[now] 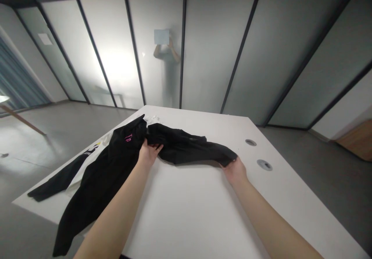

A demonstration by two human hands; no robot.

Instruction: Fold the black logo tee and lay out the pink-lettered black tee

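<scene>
A black garment with small pink lettering spreads across the left and middle of the white table. One long, narrow part of it hangs over the near left edge. My left hand grips the cloth near the middle, its fingertips partly tucked into the fabric. Out to the right, my right hand is closed on the end of another long part, holding it stretched sideways. Folds make it hard to tell whether these parts are sleeves or legs. Beneath lies a white garment with a black part and dark print, mostly covered.
Two round grey inserts are set into the table's right side. Frosted glass panels stand behind the table, showing a blurred reflection of a person. A piece of light furniture with a wooden leg is at the far left.
</scene>
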